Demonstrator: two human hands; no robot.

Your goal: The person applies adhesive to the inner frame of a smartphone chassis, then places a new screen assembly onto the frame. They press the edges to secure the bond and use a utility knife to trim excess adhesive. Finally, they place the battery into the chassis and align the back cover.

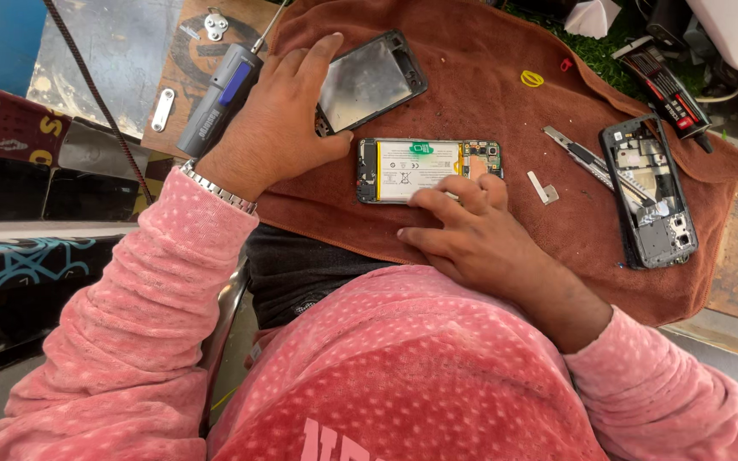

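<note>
Two phones lie opened; left hand (279,119) grips an electric screwdriver (219,98), right hand (471,235) fingers press the exposed-battery phone (424,169); reassembly remains.

A white rectangular battery label with a yellow left edge and a small green tab (409,167) is lying face up inside the opened phone at the middle of the brown cloth. A detached glossy grey phone screen in a black frame (371,82) is resting tilted near the cloth's far edge.
</note>
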